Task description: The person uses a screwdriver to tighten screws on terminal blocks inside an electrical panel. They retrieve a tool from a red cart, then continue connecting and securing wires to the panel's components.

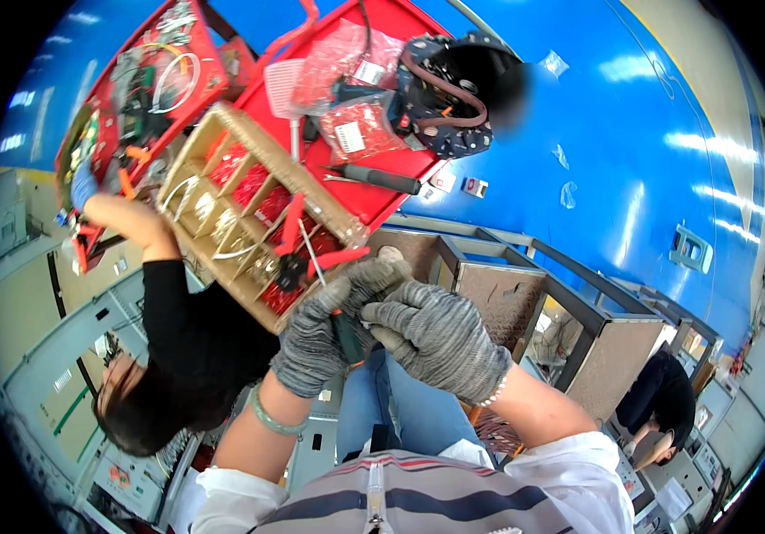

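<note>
My left hand (313, 343), in a grey knitted glove, is closed round a screwdriver (347, 338) with a dark green and orange handle. Its thin metal shaft points up and to the left, out past the fingers. My right hand (440, 338), gloved the same way, meets the left in front of my lap with its fingers bent and pressed together. Whatever lies between those fingertips is hidden. Just beyond my hands, a red-handled hand tool (291, 227) rests on a divided box (307, 178) of small red and pale parts.
A red cart top (324, 165) carries plastic bags of red parts, a patterned bag (445, 133) and a dark-handled tool (373, 178). At left, a co-worker's blue-gloved hand (84, 185) reaches to a red tray (182, 111). Metal frames (578, 289) stand right; another person (663, 396) bends there.
</note>
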Motion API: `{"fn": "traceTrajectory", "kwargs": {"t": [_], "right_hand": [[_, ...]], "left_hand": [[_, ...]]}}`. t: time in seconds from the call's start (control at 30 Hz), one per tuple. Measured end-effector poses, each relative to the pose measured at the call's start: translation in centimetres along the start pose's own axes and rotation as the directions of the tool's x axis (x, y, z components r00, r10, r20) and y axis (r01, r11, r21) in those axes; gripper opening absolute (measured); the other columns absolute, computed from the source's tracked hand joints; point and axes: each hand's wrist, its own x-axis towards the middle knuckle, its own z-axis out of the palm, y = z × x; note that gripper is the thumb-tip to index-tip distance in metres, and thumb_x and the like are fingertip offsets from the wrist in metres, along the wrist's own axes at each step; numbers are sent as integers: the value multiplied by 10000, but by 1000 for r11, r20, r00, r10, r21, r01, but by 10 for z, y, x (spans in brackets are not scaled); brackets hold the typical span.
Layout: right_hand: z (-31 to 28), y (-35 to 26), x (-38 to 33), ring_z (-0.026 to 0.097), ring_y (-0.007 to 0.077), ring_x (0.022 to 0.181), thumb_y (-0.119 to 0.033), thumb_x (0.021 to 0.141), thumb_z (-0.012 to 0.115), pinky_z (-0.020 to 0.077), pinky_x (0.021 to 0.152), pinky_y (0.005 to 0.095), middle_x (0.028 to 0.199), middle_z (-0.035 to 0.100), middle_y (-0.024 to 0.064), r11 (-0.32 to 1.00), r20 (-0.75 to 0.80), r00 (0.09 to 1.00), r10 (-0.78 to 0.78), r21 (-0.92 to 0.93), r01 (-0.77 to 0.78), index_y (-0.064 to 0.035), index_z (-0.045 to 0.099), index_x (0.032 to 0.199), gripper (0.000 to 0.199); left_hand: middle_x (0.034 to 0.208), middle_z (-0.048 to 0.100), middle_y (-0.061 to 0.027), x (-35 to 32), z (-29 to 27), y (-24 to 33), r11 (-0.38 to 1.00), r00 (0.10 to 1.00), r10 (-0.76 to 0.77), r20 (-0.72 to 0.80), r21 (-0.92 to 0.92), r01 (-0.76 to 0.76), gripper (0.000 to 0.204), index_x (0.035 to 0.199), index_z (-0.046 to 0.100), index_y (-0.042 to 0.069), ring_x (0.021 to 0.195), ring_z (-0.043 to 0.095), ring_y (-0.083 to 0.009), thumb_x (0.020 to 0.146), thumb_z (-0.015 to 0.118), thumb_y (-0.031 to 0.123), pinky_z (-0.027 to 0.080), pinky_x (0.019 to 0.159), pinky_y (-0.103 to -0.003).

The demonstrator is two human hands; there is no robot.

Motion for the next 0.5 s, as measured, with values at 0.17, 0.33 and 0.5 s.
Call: {"fn": "traceTrajectory", "kwargs": {"t": [0.17,0.33,0.5], "right_hand": [[0,-92,-34,666,333,961,-153,873,690,557,801,406,1041,672,128,991,31,995,-98,-90,101,-106,633,1252,387],[-9,-173,-68,665,278,939,-69,861,703,552,797,372,1045,679,128,966,-203,944,-260,-57,254,-67,634,1218,363],[1,-234,-108,658,198,716,-49,817,780,537,645,313,867,676,91,957,-203,935,-291,-48,287,-52,692,1032,231]], "left_hand": [[1429,533,-206,-89,41,-11,989,993,59,-106,-126,-73,553,1392,507,-25,1326,525,-320,971,582,325,416,1140,-469],[1407,551,-209,-165,82,-5,946,969,245,-38,-209,-248,464,1347,557,-20,1311,538,-324,999,540,286,465,1104,-459],[1416,540,-223,-223,123,-1,819,906,391,-163,-388,-423,416,1330,574,-31,1335,517,-342,1035,464,241,464,1112,-484]]}}
